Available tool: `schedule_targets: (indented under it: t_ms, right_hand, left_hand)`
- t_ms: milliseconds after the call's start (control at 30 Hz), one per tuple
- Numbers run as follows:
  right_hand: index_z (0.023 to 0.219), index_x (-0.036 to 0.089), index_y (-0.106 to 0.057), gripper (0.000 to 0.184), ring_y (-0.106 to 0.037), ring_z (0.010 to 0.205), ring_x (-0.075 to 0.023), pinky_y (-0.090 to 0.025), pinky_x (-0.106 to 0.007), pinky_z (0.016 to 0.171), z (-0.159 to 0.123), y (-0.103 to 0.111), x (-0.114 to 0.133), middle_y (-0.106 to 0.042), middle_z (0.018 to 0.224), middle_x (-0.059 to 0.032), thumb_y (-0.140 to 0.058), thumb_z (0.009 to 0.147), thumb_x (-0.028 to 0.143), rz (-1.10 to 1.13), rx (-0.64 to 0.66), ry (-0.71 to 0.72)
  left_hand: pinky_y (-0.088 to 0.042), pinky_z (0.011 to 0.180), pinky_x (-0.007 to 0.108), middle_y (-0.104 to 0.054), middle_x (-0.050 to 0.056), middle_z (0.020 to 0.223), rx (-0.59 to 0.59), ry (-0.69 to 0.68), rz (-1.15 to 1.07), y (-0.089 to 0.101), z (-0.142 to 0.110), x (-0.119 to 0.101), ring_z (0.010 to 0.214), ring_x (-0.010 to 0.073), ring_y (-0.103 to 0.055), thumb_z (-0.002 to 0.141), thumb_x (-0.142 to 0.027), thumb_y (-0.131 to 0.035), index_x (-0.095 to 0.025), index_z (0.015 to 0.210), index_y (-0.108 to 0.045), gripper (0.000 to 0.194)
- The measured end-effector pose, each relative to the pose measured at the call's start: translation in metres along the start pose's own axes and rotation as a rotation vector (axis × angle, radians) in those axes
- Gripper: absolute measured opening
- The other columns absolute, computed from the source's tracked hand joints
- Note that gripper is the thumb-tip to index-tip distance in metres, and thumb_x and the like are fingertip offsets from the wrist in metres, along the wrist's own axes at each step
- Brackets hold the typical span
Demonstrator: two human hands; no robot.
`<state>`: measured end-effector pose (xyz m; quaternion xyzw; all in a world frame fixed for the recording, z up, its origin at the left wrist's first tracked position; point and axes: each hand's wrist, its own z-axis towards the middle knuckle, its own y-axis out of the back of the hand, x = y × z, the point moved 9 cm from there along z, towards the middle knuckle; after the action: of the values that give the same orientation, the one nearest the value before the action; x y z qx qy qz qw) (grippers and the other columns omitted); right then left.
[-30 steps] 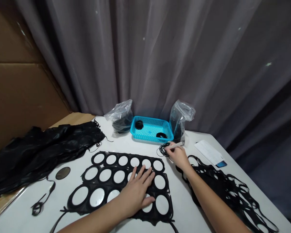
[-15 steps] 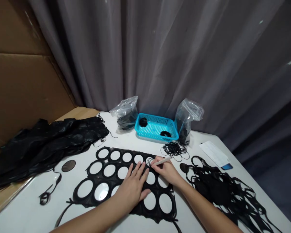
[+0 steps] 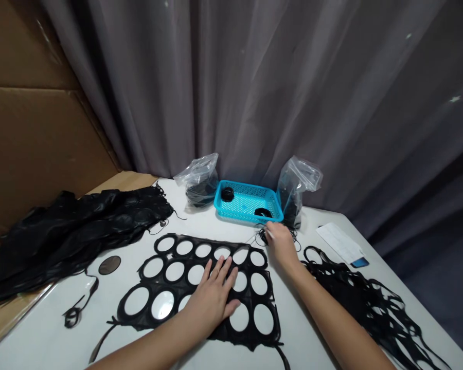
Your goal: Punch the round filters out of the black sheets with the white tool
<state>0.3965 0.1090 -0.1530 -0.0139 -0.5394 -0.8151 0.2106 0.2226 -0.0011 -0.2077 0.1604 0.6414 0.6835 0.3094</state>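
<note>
A black rubber sheet with rows of round cut-outs lies flat on the white table. My left hand rests flat on it, fingers spread, near its middle. My right hand is past the sheet's far right corner, closed round a thin white stick whose tip shows at the fingers. It sits over a small heap of thin black rings just in front of the turquoise basket.
Two clear bags of black parts flank the basket. A pile of black sheets lies at the left, tangled black offcuts at the right, a loose black disc and a white paper beyond. A grey curtain hangs behind.
My right hand went from the ring heap to the sheet's far row half a second ago, then back to the heap. My left hand stayed flat on the sheet.
</note>
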Motion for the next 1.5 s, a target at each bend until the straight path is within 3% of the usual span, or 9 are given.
schedule_targets:
  t_ms: [233,367,433,533,700,833,933,1033,1500]
  right_hand:
    - [0.081,0.021,-0.055,0.019,-0.054,0.063,-0.0192,-0.033,-0.028,0.061,-0.007,0.002,-0.031,-0.064,0.074,-0.0054,-0.043,0.093,0.03,0.161,-0.04,-0.183]
    - [0.079,0.021,-0.053,0.014,-0.053,0.064,-0.0205,-0.03,-0.029,0.06,-0.009,0.025,-0.056,-0.062,0.071,-0.0068,-0.044,0.088,0.027,0.061,-0.138,-0.325]
    - [0.074,0.022,-0.051,0.015,-0.052,0.061,-0.0197,-0.032,-0.029,0.061,-0.01,0.03,-0.062,-0.06,0.065,-0.004,-0.048,0.086,0.031,0.137,-0.124,-0.379]
    - [0.068,0.023,-0.049,0.024,-0.052,0.061,-0.0186,-0.036,-0.028,0.061,-0.019,0.021,-0.043,-0.059,0.062,-0.0009,-0.053,0.086,0.039,0.407,-0.011,-0.374]
    - [0.076,0.019,-0.059,0.017,-0.058,0.071,-0.0177,-0.041,-0.027,0.064,-0.058,-0.008,0.038,-0.068,0.081,-0.0031,-0.057,0.086,0.034,0.797,0.311,-0.258]
    - [0.079,0.019,-0.062,0.009,-0.057,0.073,-0.0162,-0.04,-0.026,0.066,-0.083,-0.019,0.073,-0.068,0.082,-0.0018,-0.058,0.085,0.026,0.817,0.439,-0.19]
    - [0.08,0.019,-0.061,0.008,-0.057,0.073,-0.0158,-0.041,-0.026,0.066,-0.09,-0.024,0.073,-0.067,0.083,-0.0015,-0.058,0.085,0.024,0.817,0.43,-0.2]
    - [0.079,0.02,-0.06,0.008,-0.057,0.075,-0.0161,-0.042,-0.027,0.069,-0.093,-0.029,0.07,-0.068,0.086,-0.0016,-0.058,0.085,0.024,0.802,0.417,-0.197]
    - [0.077,0.022,-0.058,0.013,-0.06,0.086,-0.019,-0.045,-0.03,0.079,-0.097,-0.026,0.076,-0.067,0.089,-0.0017,-0.056,0.09,0.021,0.729,0.386,-0.136]
  left_hand:
    - [-0.029,0.116,0.058,-0.032,0.017,0.159,-0.024,-0.052,-0.022,0.001,-0.001,0.002,0.147,0.0343,-0.028,0.095,-0.049,-0.06,-0.018,0.15,-0.04,0.066]
    - [-0.029,0.116,0.058,-0.033,0.017,0.158,-0.014,-0.057,-0.034,0.006,0.0,0.003,0.147,0.0344,-0.029,0.094,-0.049,-0.062,-0.017,0.149,-0.042,0.067]
    - [-0.033,0.116,0.052,-0.038,0.015,0.156,-0.011,-0.034,-0.045,0.011,0.003,0.012,0.146,0.0313,-0.033,0.095,-0.047,-0.061,-0.017,0.148,-0.042,0.064]
    - [-0.035,0.115,0.049,-0.043,0.013,0.154,-0.047,0.104,-0.013,0.022,0.009,0.043,0.145,0.0294,-0.036,0.097,-0.041,-0.06,-0.02,0.147,-0.045,0.057]
    - [-0.022,0.102,0.081,-0.045,0.016,0.152,-0.075,0.251,0.06,0.028,0.011,0.079,0.142,0.0499,-0.031,0.092,-0.037,-0.068,-0.025,0.144,-0.05,0.057]
    - [-0.018,0.111,0.074,-0.042,0.017,0.154,-0.107,0.162,0.106,0.029,-0.002,0.05,0.145,0.0443,-0.029,0.091,-0.035,-0.069,-0.021,0.143,-0.051,0.057]
    - [-0.028,0.115,0.06,-0.049,0.017,0.149,-0.087,-0.049,0.061,0.024,-0.02,0.009,0.142,0.0358,-0.04,0.092,-0.037,-0.066,-0.017,0.135,-0.056,0.048]
    - [-0.032,0.115,0.056,-0.047,0.013,0.151,-0.086,-0.124,0.001,0.02,-0.038,-0.012,0.142,0.034,-0.039,0.092,-0.037,-0.066,-0.02,0.137,-0.053,0.05]
    - [-0.031,0.115,0.059,-0.036,0.01,0.159,-0.053,-0.104,-0.062,0.009,-0.046,-0.011,0.147,0.0374,-0.028,0.089,-0.033,-0.068,-0.027,0.146,-0.044,0.062]
